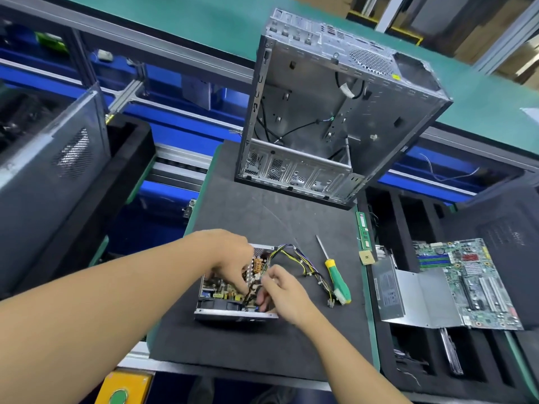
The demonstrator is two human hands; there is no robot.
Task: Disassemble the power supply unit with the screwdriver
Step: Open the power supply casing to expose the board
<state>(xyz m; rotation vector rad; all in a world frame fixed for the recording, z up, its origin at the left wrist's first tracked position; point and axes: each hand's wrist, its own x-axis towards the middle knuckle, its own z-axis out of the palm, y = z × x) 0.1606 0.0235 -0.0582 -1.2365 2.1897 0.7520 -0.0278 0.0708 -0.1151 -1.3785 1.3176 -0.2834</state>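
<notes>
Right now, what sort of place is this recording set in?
Probably a computer teardown or recycling line: a stripped desktop case, a bare motherboard set aside, and an opened power supply unit being worked on.

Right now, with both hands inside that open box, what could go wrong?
The left hand and right hand are among the parts of the open power supply unit; its metal edges might scratch fingers. The cable bundle ends beside the screwdriver, so lifting the unit could drag the tool along.
</notes>
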